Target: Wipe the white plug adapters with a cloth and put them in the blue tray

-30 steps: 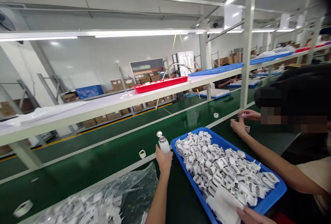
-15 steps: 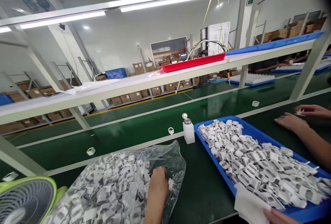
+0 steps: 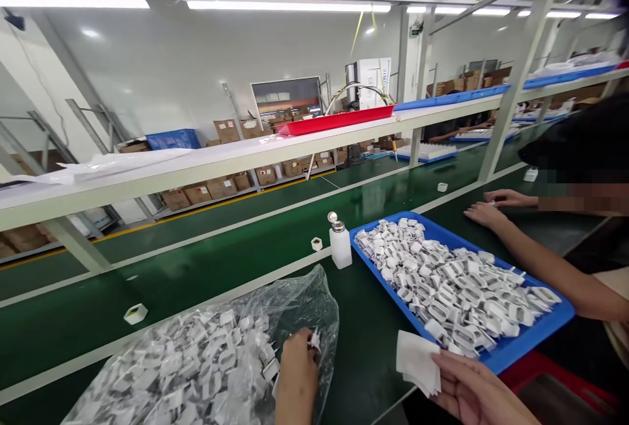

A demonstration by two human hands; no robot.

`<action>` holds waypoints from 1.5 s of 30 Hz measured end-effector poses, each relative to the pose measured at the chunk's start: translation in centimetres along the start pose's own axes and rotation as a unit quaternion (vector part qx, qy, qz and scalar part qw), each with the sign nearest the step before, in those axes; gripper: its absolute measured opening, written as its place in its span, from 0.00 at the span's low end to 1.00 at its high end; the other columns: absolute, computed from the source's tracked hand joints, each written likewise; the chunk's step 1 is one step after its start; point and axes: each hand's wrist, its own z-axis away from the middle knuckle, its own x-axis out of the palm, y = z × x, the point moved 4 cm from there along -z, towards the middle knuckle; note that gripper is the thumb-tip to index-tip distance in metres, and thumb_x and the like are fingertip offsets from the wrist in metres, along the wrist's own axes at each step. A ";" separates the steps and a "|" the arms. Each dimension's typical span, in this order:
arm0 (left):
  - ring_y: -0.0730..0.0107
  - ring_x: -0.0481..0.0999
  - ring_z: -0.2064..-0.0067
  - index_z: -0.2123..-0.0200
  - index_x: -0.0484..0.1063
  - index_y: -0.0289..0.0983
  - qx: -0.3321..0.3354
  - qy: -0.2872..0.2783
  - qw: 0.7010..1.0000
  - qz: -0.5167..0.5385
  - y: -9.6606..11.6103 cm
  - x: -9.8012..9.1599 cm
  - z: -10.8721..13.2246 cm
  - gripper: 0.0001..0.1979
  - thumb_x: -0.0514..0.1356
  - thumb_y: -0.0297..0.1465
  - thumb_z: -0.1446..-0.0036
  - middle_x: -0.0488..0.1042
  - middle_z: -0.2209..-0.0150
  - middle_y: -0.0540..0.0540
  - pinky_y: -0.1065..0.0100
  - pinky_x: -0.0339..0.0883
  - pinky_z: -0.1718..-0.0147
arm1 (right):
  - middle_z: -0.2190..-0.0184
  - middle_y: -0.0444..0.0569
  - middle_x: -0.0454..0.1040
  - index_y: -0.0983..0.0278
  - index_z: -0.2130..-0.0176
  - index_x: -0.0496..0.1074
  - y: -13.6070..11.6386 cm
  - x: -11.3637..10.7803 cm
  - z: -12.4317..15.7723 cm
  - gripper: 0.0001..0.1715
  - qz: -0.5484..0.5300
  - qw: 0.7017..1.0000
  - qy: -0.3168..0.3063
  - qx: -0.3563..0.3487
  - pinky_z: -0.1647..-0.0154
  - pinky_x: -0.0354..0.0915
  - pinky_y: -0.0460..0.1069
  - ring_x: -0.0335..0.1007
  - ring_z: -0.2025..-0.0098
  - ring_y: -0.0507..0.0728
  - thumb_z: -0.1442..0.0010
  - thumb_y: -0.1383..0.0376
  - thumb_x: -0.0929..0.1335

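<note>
Your left hand (image 3: pixel 297 366) had left the white dispenser bottle (image 3: pixel 340 246), now standing beside the blue tray (image 3: pixel 521 340), and dropped to the clear bag (image 3: pixel 221 359), fingers pinching one white plastic part (image 3: pixel 314 340). Your right hand (image 3: pixel 472 389) stayed pinched on a folded white cloth (image 3: pixel 417 361).

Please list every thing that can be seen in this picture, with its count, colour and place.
plastic bag: one, clear, full of white parts, near left on the green bench.
white part: one, in the left hand's fingers, at the bag's mouth.
cloth: one, white, folded, in the right hand.
blue tray: one, heaped with white parts, at right.
bottle: one, white with metal top, upright beside the tray.
red tray: one, on the upper shelf.
co-worker's hands: two, flat on the bench, far right.
left hand: at the bag.
right hand: near the tray's front corner.
</note>
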 end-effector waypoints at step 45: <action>0.56 0.82 0.53 0.54 0.79 0.35 0.215 -0.083 0.961 0.151 4.2 9.5 2.5 0.23 0.50 0.17 0.47 0.82 0.56 0.36 0.58 0.76 0.52 | 0.32 0.57 0.67 0.60 0.27 0.58 4.9 1.3 -4.8 0.32 0.677 0.518 -0.263 -0.452 0.35 0.67 0.63 0.65 0.32 0.69 0.27 0.68 0.62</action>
